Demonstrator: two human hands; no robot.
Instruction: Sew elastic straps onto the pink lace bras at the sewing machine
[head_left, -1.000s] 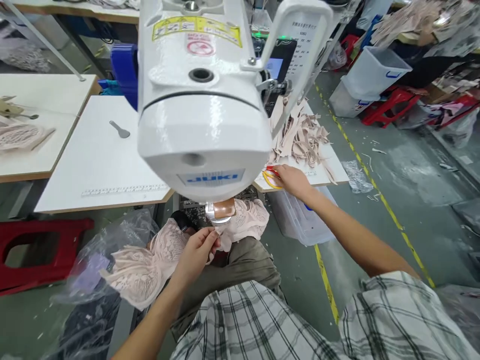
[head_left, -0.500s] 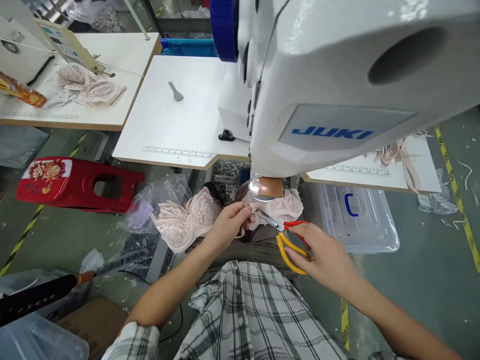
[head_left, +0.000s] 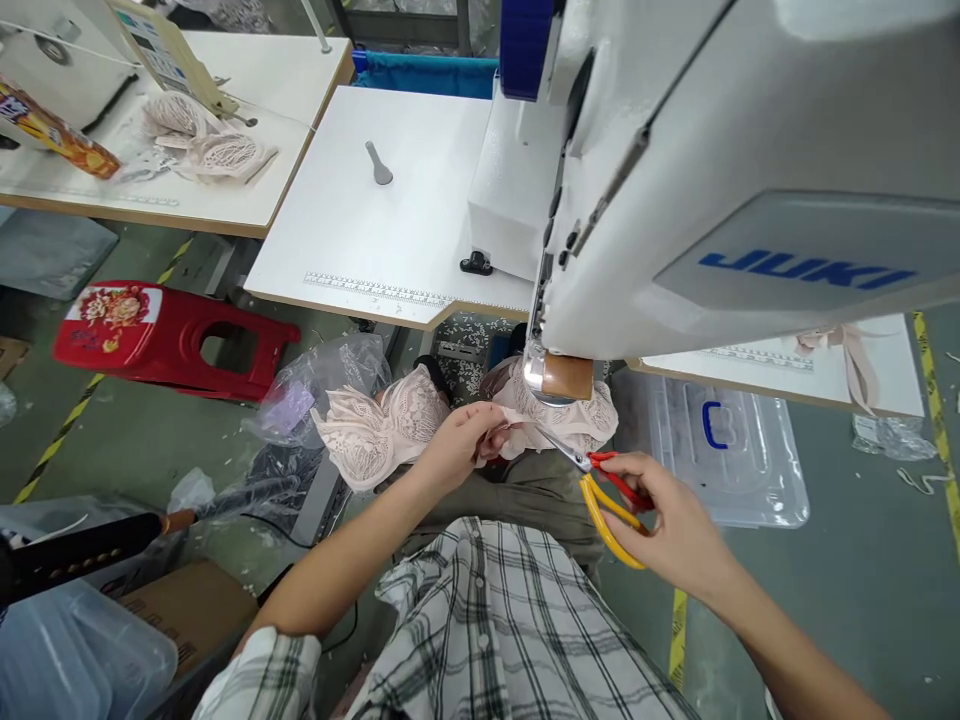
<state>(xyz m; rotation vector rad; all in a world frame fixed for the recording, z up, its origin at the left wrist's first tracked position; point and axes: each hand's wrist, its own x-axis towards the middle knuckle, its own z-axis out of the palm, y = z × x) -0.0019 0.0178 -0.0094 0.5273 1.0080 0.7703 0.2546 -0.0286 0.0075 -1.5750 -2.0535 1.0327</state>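
Note:
A pair of scissors point(head_left: 600, 485) with one red and one yellow handle is in my right hand point(head_left: 667, 515), fingers through the loops. Its blades point left, their tips at a strip of pale pink fabric by my left fingers. My left hand point(head_left: 466, 442) pinches that edge of a pale pink lace bra point(head_left: 382, 425). One bra cup lies left of my left wrist; more lace lies to the right, under the head of the white sewing machine point(head_left: 675, 250). Whether the blades touch the fabric I cannot tell.
A white worktable point(head_left: 390, 210) with a printed ruler edge stands ahead. Left of me are a red stool point(head_left: 180, 340) and plastic bags point(head_left: 322, 385). A clear lidded box point(head_left: 727, 450) sits on the floor at right. Another table point(head_left: 300, 95) holds more lace bras point(head_left: 217, 150).
My right hand and the scissors have moved a little right and down, away from my left fingers. A longer bit of pink fabric shows between them. The view has shifted.

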